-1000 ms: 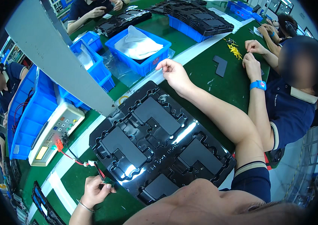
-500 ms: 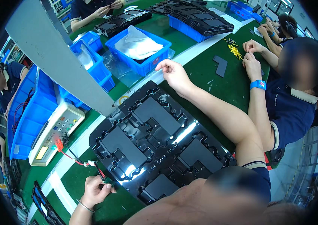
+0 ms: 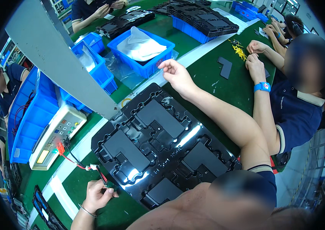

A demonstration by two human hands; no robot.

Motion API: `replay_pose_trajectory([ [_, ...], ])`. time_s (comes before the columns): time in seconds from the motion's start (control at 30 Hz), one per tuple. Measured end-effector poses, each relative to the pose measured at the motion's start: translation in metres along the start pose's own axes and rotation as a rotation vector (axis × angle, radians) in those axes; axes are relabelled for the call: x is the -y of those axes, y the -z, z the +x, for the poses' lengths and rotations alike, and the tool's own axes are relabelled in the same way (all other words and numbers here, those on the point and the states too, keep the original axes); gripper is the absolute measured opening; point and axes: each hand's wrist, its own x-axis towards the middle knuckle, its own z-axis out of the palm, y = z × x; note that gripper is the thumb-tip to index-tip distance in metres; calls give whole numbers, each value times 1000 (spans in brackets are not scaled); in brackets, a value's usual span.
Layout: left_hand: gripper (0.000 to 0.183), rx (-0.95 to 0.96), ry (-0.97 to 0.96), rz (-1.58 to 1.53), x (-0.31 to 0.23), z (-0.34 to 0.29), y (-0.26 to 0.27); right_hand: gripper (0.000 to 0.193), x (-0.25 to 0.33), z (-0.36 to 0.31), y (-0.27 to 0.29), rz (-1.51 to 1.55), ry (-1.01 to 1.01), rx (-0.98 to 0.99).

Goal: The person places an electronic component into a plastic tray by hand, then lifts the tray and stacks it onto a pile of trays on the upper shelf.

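Left grip (image 3: 96,195) is closed in a pinch, its wrist (image 3: 85,210) just below; right grip (image 3: 178,78) is loosely curled, its forearm (image 3: 220,105) slanting down rightward from it to a bent elbow (image 3: 255,135).

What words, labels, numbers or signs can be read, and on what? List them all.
None reads clearly enough to quote.
Beige instrument: panel markings, too small.
Yellow display: too blurred.
Blue bin: label, too blurred.
Black tray: raised marks, too small.
Co-worker's navy shirt: chest lettering, too small.
Blue wristband: mark, too blurred.
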Motion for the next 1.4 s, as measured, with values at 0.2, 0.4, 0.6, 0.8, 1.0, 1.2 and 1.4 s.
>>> replay_pose_trajectory([
  [0.2, 17, -12, 16, -14, 2, -2, -2, 21, 1, -1, 1, -12, -2, 11],
  [0.4, 19, -20, 6, 7, 6, -3, -1, 26, 2, -2, 0, -34, 16, 18],
  [0.6, 20, -13, -9, 18, 4, -2, -1, 29, 5, -3, -1, -49, -7, 21],
  [0.8, 19, -2, -8, 16, 4, -1, -1, 25, 3, -1, 0, -38, -11, 24],
  [1.0, 18, -13, 10, -1, 3, -3, -2, 20, -1, 1, 1, -1, 11, 41],
  [1.2, 17, -10, 14, -12, 3, -2, -1, 19, -3, 0, 0, -41, 45, 43],
  [1.4, 16, -5, 15, -22, 1, -2, -1, 22, 1, -1, 0, -64, 15, 52],
])
